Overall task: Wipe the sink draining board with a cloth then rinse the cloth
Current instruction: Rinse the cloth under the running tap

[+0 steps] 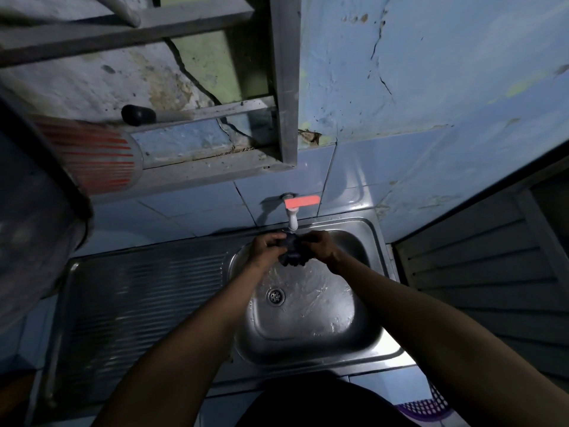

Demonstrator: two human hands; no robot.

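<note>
Both hands, the left hand point(267, 245) and right hand point(320, 245), clench a dark wet cloth point(292, 251) between them just under the white tap point(292, 221), above the steel sink point(308, 303); the ribbed draining board point(138, 309) lies to the left.

Dark cloth point(291, 252); orange tap handle point(301, 201); ribbed steel draining board point(144, 309); blue wall tiles point(197, 204).

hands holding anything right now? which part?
Yes: both hands, left and right, grip a dark bunched cloth by its opposite sides, under the white tap spout over the steel sink basin.
</note>
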